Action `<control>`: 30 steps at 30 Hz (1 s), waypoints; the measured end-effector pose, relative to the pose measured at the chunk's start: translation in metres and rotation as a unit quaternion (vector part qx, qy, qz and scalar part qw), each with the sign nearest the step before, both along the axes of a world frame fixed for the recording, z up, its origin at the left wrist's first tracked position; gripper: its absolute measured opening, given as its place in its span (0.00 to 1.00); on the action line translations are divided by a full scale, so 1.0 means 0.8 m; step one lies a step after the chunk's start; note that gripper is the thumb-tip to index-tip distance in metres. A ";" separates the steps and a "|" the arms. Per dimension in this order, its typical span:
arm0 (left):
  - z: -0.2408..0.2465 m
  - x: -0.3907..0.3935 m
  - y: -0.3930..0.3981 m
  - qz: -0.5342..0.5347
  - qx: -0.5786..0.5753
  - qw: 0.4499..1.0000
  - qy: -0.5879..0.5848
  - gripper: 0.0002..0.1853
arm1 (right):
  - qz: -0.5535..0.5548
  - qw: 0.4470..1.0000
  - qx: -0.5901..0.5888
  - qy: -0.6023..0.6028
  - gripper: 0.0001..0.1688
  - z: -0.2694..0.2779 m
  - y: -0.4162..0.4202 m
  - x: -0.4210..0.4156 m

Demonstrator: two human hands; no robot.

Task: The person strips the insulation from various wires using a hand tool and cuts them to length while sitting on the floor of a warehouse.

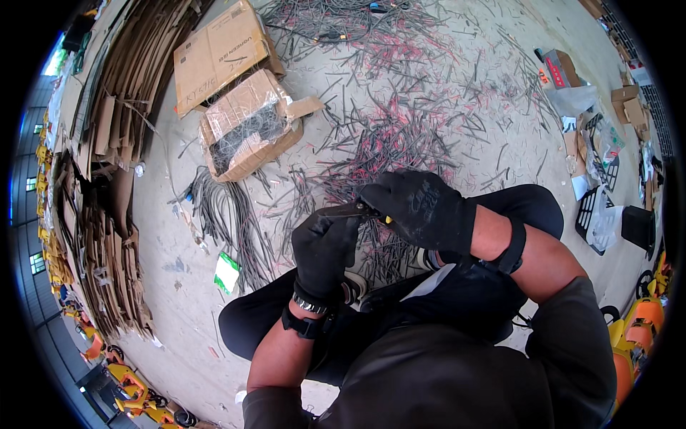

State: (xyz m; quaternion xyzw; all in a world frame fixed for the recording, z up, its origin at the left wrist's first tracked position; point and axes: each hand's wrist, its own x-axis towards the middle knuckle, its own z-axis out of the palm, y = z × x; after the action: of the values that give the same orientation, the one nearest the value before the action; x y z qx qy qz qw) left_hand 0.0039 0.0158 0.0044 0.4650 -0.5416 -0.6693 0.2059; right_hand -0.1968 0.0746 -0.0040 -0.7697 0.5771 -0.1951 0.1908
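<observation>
My left hand (324, 249), in a black glove, is raised over my crossed legs with its fingers closed around a dark handle or cable end at the tool's left. Further right, my right hand (420, 209), gloved alike, grips a dark metal hand tool (351, 209), with a small yellow part showing below its fingers. The tool spans the gap between both hands; its exact kind, and any wire in it, cannot be told. Under and beyond the hands lies a heap of cut black and red cable pieces (396, 142). A bundle of long grey cables (228, 214) curves on the floor at left.
An open cardboard box (289, 142) holds tangled dark wire, beside a closed carton (220, 53). Stacked flattened cardboard (107, 268) lines the left. A green and white packet (227, 273) lies near my left knee. Black plastic crates (587, 214) and small boxes stand at right.
</observation>
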 end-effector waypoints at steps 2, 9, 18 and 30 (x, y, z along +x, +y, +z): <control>-0.014 0.006 -0.014 -0.124 -0.379 0.915 -0.061 0.04 | -0.002 0.997 0.014 -0.071 0.27 -0.003 0.002 0.001; -0.004 0.010 0.000 -0.088 -0.294 0.950 -0.064 0.04 | 0.014 0.962 0.070 -0.265 0.23 -0.013 0.009 0.007; 0.002 0.013 0.002 -0.016 -0.105 0.992 0.070 0.04 | 0.023 0.889 0.261 -0.377 0.20 0.022 0.002 0.002; 0.002 0.004 0.004 0.022 -0.006 0.998 0.062 0.03 | -0.011 0.982 -0.021 -0.186 0.22 -0.022 0.006 -0.004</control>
State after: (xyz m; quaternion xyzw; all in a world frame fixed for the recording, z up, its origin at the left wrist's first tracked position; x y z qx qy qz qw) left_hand 0.0072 0.0187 0.0058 0.4328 -0.5215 -0.6891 0.2567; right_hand -0.2000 0.0797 -0.0218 -0.7171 0.5358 -0.3497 0.2763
